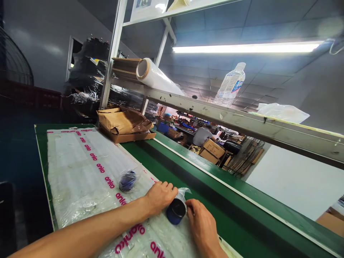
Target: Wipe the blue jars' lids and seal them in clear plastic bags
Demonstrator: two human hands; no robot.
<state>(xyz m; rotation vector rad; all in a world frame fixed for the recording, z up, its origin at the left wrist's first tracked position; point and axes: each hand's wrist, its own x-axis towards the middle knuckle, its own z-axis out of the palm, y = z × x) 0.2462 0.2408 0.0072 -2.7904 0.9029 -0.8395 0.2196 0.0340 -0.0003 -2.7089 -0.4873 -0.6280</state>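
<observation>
A dark blue, round, cup-like object with a black top [176,211] sits between my hands on the plastic-covered surface. Behind it a clear plastic bag [183,192] stretches from one hand to the other. My left hand [161,196] is closed, its fingers curled at the bag's left side, close beside the blue object. On the right, my right hand [202,223] pinches the bag's other edge between thumb and forefinger. Farther left lies a similar blue object wrapped in clear plastic [127,181], touched by neither hand.
White plastic sheeting with pink "anko" print [72,157] covers the left worktop. Alongside runs a green conveyor belt [231,215]. Brown paper [125,120] fills a cardboard tray. The shelf above [199,104] bears a film roll [158,77] and a bottle [231,86]. A person [202,136] sits beyond.
</observation>
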